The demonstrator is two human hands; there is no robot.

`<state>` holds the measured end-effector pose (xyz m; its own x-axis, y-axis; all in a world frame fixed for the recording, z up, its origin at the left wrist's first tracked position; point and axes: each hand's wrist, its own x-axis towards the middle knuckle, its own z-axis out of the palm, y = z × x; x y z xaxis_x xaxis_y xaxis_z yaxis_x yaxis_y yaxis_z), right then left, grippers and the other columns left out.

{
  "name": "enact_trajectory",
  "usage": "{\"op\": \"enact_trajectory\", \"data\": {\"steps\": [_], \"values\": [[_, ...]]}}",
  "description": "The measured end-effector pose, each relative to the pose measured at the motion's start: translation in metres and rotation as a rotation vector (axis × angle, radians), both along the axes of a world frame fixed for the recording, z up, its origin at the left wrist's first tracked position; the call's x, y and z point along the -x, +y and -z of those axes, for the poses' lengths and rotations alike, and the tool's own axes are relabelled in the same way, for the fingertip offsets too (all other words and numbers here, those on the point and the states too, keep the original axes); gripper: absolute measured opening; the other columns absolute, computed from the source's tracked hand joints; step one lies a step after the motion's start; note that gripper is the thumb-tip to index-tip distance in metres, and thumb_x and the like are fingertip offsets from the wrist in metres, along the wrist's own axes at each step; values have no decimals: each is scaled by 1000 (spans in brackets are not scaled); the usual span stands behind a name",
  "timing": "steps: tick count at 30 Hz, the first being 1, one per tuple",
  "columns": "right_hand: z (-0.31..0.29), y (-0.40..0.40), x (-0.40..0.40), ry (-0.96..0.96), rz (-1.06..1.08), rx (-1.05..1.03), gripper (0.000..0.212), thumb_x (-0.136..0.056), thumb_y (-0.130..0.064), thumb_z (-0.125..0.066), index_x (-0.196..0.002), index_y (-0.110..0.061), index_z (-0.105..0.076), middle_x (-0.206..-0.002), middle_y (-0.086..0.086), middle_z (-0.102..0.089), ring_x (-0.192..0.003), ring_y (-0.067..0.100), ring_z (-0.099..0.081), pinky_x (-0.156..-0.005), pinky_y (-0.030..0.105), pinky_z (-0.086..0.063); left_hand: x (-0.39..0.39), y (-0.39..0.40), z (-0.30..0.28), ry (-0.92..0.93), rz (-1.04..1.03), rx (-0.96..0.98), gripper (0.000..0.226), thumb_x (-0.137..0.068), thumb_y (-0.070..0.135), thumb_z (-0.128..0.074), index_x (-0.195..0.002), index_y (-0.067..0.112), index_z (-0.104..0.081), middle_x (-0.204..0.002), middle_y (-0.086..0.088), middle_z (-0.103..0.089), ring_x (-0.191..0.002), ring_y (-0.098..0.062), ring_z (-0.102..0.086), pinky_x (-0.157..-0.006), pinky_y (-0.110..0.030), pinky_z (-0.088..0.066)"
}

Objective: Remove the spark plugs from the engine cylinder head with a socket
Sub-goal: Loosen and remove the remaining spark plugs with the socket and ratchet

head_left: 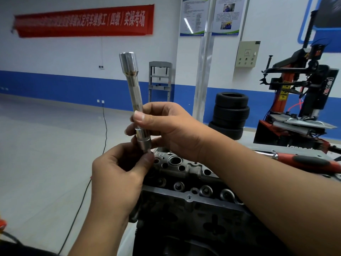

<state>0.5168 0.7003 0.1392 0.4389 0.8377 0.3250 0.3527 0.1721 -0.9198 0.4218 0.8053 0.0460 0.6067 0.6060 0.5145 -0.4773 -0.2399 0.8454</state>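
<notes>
A long chrome spark plug socket on an extension [132,84] stands nearly upright in the air, wide socket end on top. My right hand [166,126] grips the shaft near its lower part, thumb across the front. My left hand [120,170] pinches the bottom end just under the short chrome collar [143,138]. Whatever is between those fingertips is hidden. Below both hands lies the grey engine cylinder head [184,180] with round bores and valve seats along its top.
A ratchet wrench with a red and black handle [304,160] lies on the bench behind my right forearm. A tyre stack [230,113] and a tyre-changing machine [304,100] stand at the right. A black cable [105,130] runs across the floor on the left.
</notes>
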Motion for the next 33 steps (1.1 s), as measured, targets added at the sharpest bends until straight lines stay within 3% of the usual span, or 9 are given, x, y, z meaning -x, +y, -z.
{"op": "enact_trajectory", "data": {"steps": [5,8,10,12,15,18,23,28,33], "values": [[-1,-1,0,-15,28,-18,10,-98,-20,-68,-90,-15,-66,-94,11,-76,-85,24,-70,-77,38,-58,2,-3,-3,-38,47,-1,20,-78,30,-83,-82,49,-80,-82,10,-80,-77,-8,-78,-72,-27,-56],[-2,-1,1,-12,27,-3,12,-101,-21,-64,-96,-10,-66,-96,11,-76,-88,22,-70,-78,36,-58,2,0,-2,-13,118,-40,39,-94,14,-73,-85,51,-81,-85,7,-82,-82,-11,-79,-71,-21,-58],[-2,-1,1,-8,24,4,14,-102,-22,-62,-100,-9,-66,-97,10,-76,-88,22,-69,-75,34,-58,1,2,1,5,91,-58,41,-94,11,-74,-88,51,-81,-86,8,-82,-82,-11,-79,-75,-27,-58],[-2,-1,1,-13,19,6,13,-101,-23,-64,-97,-11,-68,-97,9,-76,-86,20,-68,-75,34,-58,0,2,2,0,47,-35,36,-89,12,-81,-86,48,-81,-83,10,-81,-78,-10,-79,-75,-31,-58],[-1,-1,1,-41,26,-1,10,-93,-23,-71,-89,-15,-67,-94,10,-76,-82,17,-69,-79,41,-56,1,-1,0,-29,23,22,19,-66,30,-90,-77,40,-78,-75,7,-79,-67,-9,-76,-59,-19,-56],[0,0,1,-81,32,1,11,-88,-24,-73,-88,-16,-66,-92,8,-76,-85,19,-69,-83,48,-53,1,0,-1,-37,15,21,24,-54,43,-85,-75,34,-76,-73,4,-77,-64,-12,-75,-59,-24,-55],[0,0,2,-48,19,-30,9,-99,-16,-66,-91,-17,-62,-93,10,-74,-83,21,-67,-73,39,-56,0,-1,0,-41,52,26,7,-74,36,-84,-80,39,-82,-77,3,-79,-70,-12,-76,-71,-35,-53],[-1,0,2,1,1,-28,6,-105,-17,-57,-107,-11,-59,-95,11,-75,-80,18,-67,-73,40,-55,-1,3,3,32,74,-7,28,-98,19,-73,-89,44,-82,-88,5,-82,-84,-18,-79,-86,-49,-60],[0,-1,2,-57,-4,26,8,-97,-23,-67,-93,-16,-65,-96,10,-77,-82,20,-69,-75,36,-58,1,-3,-1,0,-9,43,21,-62,44,-85,-81,40,-78,-77,8,-79,-70,-9,-76,-69,-32,-56]]}}
